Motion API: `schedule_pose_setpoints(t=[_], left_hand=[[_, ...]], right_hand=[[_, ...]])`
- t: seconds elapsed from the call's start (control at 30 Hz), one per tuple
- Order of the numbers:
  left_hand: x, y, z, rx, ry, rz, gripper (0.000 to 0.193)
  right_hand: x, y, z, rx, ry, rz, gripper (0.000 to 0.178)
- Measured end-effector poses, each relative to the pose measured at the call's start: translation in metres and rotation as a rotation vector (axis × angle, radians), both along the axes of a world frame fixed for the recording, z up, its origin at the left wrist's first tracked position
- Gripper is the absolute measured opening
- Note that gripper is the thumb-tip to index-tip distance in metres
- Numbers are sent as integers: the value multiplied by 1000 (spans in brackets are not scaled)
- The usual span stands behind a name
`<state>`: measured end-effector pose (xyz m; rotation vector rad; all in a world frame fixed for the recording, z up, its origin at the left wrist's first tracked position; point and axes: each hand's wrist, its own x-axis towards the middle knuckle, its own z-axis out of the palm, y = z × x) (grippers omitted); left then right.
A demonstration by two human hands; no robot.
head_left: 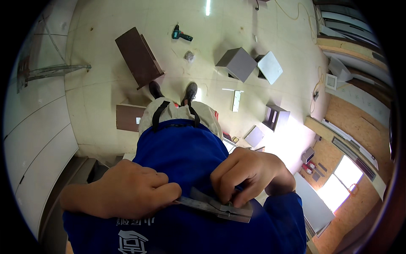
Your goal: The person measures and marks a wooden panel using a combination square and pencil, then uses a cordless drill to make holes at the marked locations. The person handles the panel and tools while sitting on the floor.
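Note:
In front of my blue-clad chest I hold a flat grey metal tool [198,205] with a thin ruler-like strip and a thicker block at its right end; its exact kind cannot be made out. My left hand [135,190] is closed, thumb and curled fingers pinching the strip's left end. Over the block, my right hand [249,173] has its fingertips bent down and pressed together on a small part at the block's top, which they mostly hide. A second grey flap sticks up from the strip between the two hands.
On the pale tiled floor lie a cordless drill [182,34], a brown cabinet box [137,57], a brown panel [128,117], a grey box [237,63] and a white-topped box [270,67]. White cabinets [38,127] line the left; shelving with boards [351,38] stands right.

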<state>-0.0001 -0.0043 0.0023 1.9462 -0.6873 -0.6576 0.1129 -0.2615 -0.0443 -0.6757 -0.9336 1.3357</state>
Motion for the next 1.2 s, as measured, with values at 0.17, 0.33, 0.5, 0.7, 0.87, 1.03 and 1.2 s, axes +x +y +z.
schedule_pose_setpoints(t=[0.17,0.33,0.5,0.7,0.87,1.03,1.2], left_hand=[[-1,-2,-7,11,-104,-22,16],[1,1,-9,5,-66,-70,16],[10,-7,-6,-72,-45,-158,13],[6,-10,-10,-124,193,6,17],[19,-7,-18,-79,385,25,24],[16,-10,-44,-343,386,216,39],[11,-19,-55,-318,338,323,39]], right_hand=[[3,-1,6,-12,-145,28,14],[-6,2,5,-39,-188,-45,14],[-11,14,10,-139,-131,-22,15],[-12,10,-4,-178,-42,-43,18],[-9,13,-11,-408,114,-27,9],[-20,16,-34,-351,308,-138,14],[-33,7,-50,-466,497,-197,26]])
